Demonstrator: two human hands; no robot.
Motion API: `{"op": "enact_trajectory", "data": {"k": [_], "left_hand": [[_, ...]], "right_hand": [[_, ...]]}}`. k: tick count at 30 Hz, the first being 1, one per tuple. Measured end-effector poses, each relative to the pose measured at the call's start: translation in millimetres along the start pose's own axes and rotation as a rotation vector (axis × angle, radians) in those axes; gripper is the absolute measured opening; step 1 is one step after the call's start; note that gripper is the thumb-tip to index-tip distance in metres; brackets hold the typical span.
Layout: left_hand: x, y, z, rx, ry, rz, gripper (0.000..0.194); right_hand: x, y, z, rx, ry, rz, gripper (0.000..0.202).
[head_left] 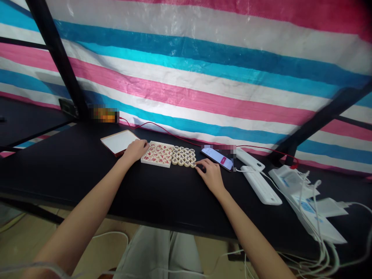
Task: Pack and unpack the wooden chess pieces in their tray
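Note:
A shallow white box (155,164) holds rows of round Chinese chess pieces with red characters. Against its right side, several pieces with black characters (181,156) lie on the dark table in a tight block of rows. My left hand (137,150) is at the box's left edge, fingers curled and fingertips against the wall. At the block's near right corner, the thumb and forefinger of my right hand (211,175) close on a black-character chess piece (193,164). That piece sits level with its row.
A white-topped lid-like panel (119,142) lies left of the box. A lit phone (217,157) rests behind my right hand. Further right are white power banks (260,186) and a power strip (308,209) with tangled cables. A red cable (162,126) runs along the back, before a striped sheet.

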State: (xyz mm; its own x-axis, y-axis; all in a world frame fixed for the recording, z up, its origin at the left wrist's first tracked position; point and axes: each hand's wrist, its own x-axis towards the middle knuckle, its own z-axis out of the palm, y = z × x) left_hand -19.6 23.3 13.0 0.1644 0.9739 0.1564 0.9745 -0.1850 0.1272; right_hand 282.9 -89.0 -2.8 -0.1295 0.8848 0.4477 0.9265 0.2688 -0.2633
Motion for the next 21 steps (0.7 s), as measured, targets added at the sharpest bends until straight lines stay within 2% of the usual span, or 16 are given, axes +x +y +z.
{"op": "enact_trajectory", "data": {"k": [12,21], "left_hand": [[-0.3,-0.6,2.2,0.006,0.017,0.013,0.038],[1.4,-2.2,4.5,0.008,0.004,0.003,0.038]], "right_hand": [[3.2,1.4,5.2,-0.061,-0.005,-0.049,0.018],[2.2,-0.1,0.3,-0.061,-0.003,-0.044,0.021]]}}
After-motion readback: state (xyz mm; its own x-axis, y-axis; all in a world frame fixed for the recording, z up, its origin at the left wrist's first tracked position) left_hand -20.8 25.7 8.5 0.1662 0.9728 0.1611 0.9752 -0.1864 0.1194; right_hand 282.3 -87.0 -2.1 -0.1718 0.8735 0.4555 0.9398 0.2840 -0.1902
